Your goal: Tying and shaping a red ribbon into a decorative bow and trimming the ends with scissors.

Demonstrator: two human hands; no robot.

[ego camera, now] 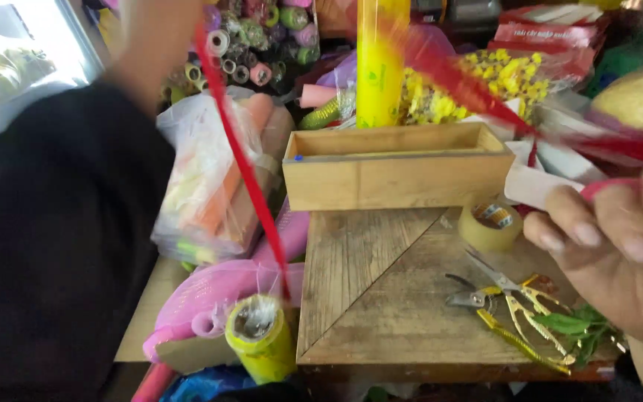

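Seemingly, right hand (619, 253) pinches red ribbon (243, 160).

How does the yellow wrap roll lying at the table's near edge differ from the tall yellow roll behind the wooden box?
The near yellow wrap roll lies tilted, its open core end facing the camera; the tall yellow roll stands upright behind the long wooden box. The near one shows whole; the tall one runs past the frame's top. Both are yellow rolled sheet.
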